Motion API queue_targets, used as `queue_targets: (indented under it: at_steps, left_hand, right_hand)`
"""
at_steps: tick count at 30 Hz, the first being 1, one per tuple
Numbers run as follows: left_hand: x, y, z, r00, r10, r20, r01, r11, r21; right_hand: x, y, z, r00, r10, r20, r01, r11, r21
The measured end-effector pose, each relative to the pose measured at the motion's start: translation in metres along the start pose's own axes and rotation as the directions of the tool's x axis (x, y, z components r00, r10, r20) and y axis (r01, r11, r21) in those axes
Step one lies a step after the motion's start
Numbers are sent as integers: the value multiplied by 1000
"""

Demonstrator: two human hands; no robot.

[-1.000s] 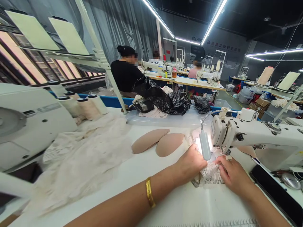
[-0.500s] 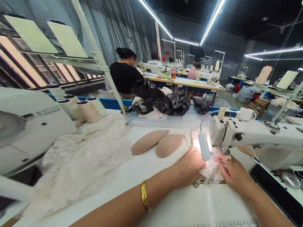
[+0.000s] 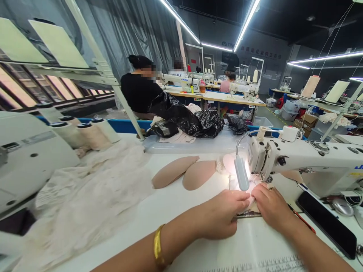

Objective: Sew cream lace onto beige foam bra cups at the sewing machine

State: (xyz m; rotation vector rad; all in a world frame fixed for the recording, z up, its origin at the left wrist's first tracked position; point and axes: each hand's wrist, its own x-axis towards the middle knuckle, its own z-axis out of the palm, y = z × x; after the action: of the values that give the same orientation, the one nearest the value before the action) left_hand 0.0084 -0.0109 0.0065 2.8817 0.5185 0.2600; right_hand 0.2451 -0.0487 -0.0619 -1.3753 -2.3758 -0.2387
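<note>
A pale pink fabric piece [image 3: 251,199] lies under the sewing machine's needle area, lit by a small lamp [image 3: 241,174]. My left hand [image 3: 222,212] pinches its near left edge between thumb and fingers. From the right, my right hand [image 3: 270,204] has its fingertips closed on the same fabric, close to the left fingertips. The machine head [image 3: 262,155] stands just beyond both hands. Lamp and fingers hide part of the fabric and the needle. Two beige moulded bra cups [image 3: 175,172] lie on the table to the left.
White lace fabric [image 3: 93,192] is heaped at left beside thread cones [image 3: 95,136]. A black phone [image 3: 327,223] and a red-handled tool [image 3: 304,220] lie at right. A ruler [image 3: 272,264] runs along the front. Behind a clear tray [image 3: 181,146] sits a co-worker [image 3: 140,87].
The white fringed lace that hung between my hands is no longer in sight there. My right fingers have drawn in toward the left hand. The view has shifted slightly right.
</note>
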Motion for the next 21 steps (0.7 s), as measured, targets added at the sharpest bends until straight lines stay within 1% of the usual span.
queue_targets:
  at_steps: [2, 5, 7, 9, 13, 16, 21]
  left_hand:
    - [-2, -3, 5, 997, -75, -1, 74, 993, 91]
    - [2, -9, 15, 990, -143, -3, 141, 976, 165]
    - [5, -13, 22, 990, -141, -19, 142, 970, 198]
    - [7, -18, 28, 993, -103, -60, 113, 971, 211]
    - [9, -30, 37, 993, -22, -118, 41, 985, 167]
    - [10, -33, 38, 991, -36, -132, 56, 987, 149]
    - [13, -30, 33, 986, -70, -150, 90, 987, 131]
  right_hand:
    - [-2, 6, 7, 1000, 12, -1, -12, 1000, -22]
    - [-3, 6, 4, 1000, 8, -22, -8, 999, 31]
    - [-2, 2, -2, 1000, -25, -17, 27, 996, 83]
    - [-1, 0, -6, 999, -50, 2, 49, 990, 133]
    - [1, 3, -4, 1000, 3, 30, -8, 988, 153]
    - [0, 7, -1, 999, 26, 41, -31, 990, 138]
    - [0, 6, -2, 997, 46, 57, -54, 988, 142]
